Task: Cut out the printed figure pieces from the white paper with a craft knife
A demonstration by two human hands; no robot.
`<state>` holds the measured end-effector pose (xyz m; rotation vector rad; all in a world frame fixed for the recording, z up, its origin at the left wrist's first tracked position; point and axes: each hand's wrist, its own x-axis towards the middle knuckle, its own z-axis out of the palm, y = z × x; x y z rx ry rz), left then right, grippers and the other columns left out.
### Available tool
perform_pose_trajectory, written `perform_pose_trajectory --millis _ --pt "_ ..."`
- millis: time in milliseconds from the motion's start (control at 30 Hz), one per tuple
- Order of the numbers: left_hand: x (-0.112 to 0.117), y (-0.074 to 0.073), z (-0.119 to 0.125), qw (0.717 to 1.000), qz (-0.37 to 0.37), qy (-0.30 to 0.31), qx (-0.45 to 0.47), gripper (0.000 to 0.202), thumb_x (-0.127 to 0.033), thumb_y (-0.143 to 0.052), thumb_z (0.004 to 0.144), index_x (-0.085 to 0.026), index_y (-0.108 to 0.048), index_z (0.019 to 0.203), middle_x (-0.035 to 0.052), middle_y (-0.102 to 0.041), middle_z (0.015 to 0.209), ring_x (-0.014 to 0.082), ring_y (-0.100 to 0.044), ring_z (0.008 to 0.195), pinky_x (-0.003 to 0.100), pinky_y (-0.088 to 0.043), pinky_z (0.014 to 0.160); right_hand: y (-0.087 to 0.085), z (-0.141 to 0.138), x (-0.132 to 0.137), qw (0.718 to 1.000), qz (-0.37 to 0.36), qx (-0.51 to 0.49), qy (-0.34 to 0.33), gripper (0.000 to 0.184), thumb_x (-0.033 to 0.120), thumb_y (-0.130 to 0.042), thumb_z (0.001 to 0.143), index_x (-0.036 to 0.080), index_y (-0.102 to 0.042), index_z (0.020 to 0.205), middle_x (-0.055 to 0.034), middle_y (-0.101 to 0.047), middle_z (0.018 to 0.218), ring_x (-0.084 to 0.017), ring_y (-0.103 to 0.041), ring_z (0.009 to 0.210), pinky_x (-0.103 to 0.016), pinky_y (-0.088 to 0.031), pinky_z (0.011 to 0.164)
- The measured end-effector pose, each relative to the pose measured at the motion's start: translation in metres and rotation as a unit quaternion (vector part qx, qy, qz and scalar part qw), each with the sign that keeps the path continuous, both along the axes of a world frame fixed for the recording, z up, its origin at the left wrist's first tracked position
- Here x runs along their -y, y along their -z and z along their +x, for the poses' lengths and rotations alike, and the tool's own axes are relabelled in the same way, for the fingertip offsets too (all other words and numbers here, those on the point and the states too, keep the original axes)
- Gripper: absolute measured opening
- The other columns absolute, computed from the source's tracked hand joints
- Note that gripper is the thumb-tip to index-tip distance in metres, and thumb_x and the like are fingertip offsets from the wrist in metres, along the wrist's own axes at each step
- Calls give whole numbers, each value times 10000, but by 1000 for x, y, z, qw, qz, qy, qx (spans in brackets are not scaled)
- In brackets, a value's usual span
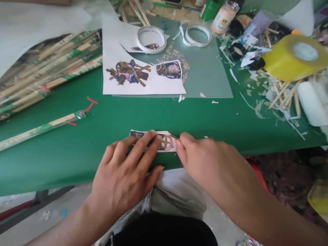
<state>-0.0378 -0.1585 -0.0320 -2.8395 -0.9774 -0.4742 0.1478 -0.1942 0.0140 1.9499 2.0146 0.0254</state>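
Note:
A small strip of printed paper (pixel 167 142) with a pink and gold wheel-like figure lies on the green tabletop (pixel 107 118) close to its front edge. My left hand (pixel 125 167) rests flat over the strip's left and middle part, fingers stretched out and pressing on it. At the strip's right end, my right hand (pixel 202 153) is closed in a pinch around a thin, pointed blade (pixel 174 137). The blade's tip touches the paper by the upper right of the wheel figure. Whatever handle the blade has is hidden in my fingers.
Beyond the strip lies a white printed sheet (pixel 143 88) on a grey-green mat (pixel 212 78), with two rolls of white tape (pixel 188 42). Wrapped sticks (pixel 61 56) are piled left. At right are yellow tape (pixel 278 58), loose sticks (pixel 284 94) and paper scraps.

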Motion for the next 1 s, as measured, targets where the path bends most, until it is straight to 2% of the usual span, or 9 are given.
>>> perform_pose_trajectory --millis 267,600,733,867,933,1000 --pt "0 1 0 1000 9 6 4 437 -370 -528 943 -157 -588 1319 70 -625 1350 293 -589 1022 423 -425 765 3 -11 6 999 27 15 45 293 229 -358 984 190 -567 782 -22 -549 463 -148 -515 353 -275 -70 413" --pt "0 1 -1 1000 14 13 15 428 -356 -528 945 -139 -594 1308 77 -633 1337 296 -581 1023 425 -422 747 0 -17 8 998 9 21 61 275 190 -347 981 188 -553 798 -39 -583 496 -181 -569 385 -272 -73 423" --pt "9 -2 4 1000 18 1 19 390 -287 -542 937 -170 -597 1305 64 -680 1243 253 -589 936 397 -402 701 -2 -6 4 1000 1 25 13 285 218 -337 991 189 -553 808 -40 -591 512 -168 -559 400 -285 -72 437" --pt "14 -8 12 1000 23 5 18 351 -216 -553 917 -192 -628 1259 46 -717 1030 206 -560 766 377 -362 628 -3 14 -3 998 2 20 -65 290 275 -340 1002 194 -549 818 -10 -558 490 -147 -508 381 -292 -75 438" --pt "11 -8 15 999 19 22 30 297 -230 -541 920 -184 -663 1187 45 -720 1041 216 -561 800 380 -377 649 -2 21 -7 996 3 11 -89 300 292 -332 1007 196 -548 823 -11 -569 507 -143 -493 382 -290 -83 439" --pt "7 -6 16 998 9 44 39 287 -242 -533 924 -180 -667 1169 33 -711 1158 231 -565 888 385 -404 701 -1 24 -8 995 2 5 -99 301 289 -328 1009 197 -544 822 -15 -578 516 -144 -491 383 -287 -88 438"
